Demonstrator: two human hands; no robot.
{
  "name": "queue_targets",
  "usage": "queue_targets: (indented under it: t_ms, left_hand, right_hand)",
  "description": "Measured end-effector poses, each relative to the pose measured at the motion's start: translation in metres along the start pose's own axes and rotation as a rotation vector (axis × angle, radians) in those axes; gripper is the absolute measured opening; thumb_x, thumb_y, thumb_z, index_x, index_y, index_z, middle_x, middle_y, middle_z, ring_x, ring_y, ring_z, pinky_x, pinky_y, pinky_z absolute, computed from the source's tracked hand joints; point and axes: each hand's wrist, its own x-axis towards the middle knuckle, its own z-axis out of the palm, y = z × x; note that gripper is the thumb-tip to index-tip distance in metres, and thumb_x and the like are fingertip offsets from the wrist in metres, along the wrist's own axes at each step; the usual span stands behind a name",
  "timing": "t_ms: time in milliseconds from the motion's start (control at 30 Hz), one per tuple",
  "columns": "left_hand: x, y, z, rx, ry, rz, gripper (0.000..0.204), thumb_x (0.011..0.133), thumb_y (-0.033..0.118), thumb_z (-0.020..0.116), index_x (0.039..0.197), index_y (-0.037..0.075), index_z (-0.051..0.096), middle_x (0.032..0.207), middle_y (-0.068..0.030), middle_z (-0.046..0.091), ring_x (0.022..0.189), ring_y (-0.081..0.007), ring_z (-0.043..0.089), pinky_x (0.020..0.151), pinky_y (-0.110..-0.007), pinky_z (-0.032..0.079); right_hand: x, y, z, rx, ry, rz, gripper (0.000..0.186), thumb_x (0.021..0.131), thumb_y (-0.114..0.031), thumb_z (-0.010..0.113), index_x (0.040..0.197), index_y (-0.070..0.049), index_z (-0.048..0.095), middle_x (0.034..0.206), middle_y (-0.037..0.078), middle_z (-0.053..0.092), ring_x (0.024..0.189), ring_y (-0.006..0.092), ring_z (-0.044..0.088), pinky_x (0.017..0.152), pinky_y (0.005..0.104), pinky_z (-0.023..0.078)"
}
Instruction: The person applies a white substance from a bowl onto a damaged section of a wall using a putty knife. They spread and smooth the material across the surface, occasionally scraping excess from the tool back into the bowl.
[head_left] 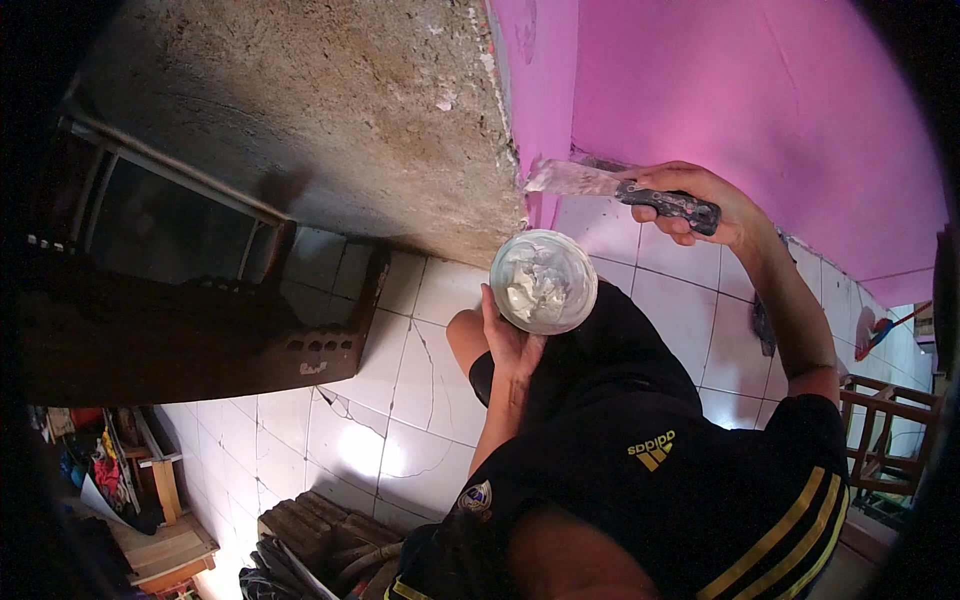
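My left hand (512, 350) cradles a round pale tub (543, 285) of white paste, held below the wall corner. My right hand (695, 200) is closed around the dark handle of a putty knife (568, 178). The blade is smeared white, and its tip is at the edge (518, 170) where the rough, bare cement wall (380, 110) meets a narrow pink wall face; whether it touches there I cannot tell. A larger pink wall (760, 100) stands to the right.
A dark wooden cabinet (200, 330) is at left. Cracked white tiles (420, 400) lie under me. Shelves of clutter (120, 470) are lower left, grey folded material (320, 530) at bottom, a wooden stool (880, 430) and a red-and-blue cleaning tool (870, 335) at right.
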Motion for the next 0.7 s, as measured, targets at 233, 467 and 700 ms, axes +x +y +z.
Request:
queue_targets:
  t_ms: [233, 467, 700]
  left_hand:
    - [0.0, 0.002, -0.004, -0.02, 0.024, -0.014, 0.063, 0.094, 0.054, 0.039, 0.138, 0.008, 0.036, 0.137, -0.011, 0.043, 0.125, -0.0283, 0.043, 0.104, -0.046, 0.037]
    - [0.0, 0.001, 0.003, -0.001, -0.015, 0.02, 0.063, 0.094, 0.054, 0.038, 0.137, 0.008, 0.037, 0.135, -0.0101, 0.045, 0.124, -0.0266, 0.045, 0.105, -0.045, 0.036]
    - [-0.009, 0.003, 0.023, 0.104, 0.069, 0.078, 0.063, 0.094, 0.052, 0.039, 0.134, 0.003, 0.039, 0.132, -0.0128, 0.047, 0.12, -0.0281, 0.047, 0.103, -0.045, 0.037]
  right_hand:
    - [-0.005, 0.018, 0.01, -0.126, 0.183, -0.074, 0.036, 0.093, -0.02, 0.052, 0.122, 0.001, 0.049, 0.076, 0.008, 0.06, 0.049, 0.0099, 0.054, 0.037, 0.0242, 0.045]
    - [-0.01, 0.071, 0.06, -0.329, 0.275, -0.315, 0.04, 0.097, -0.009, 0.044, 0.135, 0.0, 0.041, 0.074, 0.006, 0.06, 0.051, 0.0109, 0.055, 0.045, 0.0249, 0.048]
    - [0.0, 0.102, 0.089, -0.422, 0.392, -0.434, 0.042, 0.095, -0.006, 0.044, 0.136, -0.003, 0.04, 0.071, 0.006, 0.058, 0.051, 0.0095, 0.053, 0.047, 0.0253, 0.045]
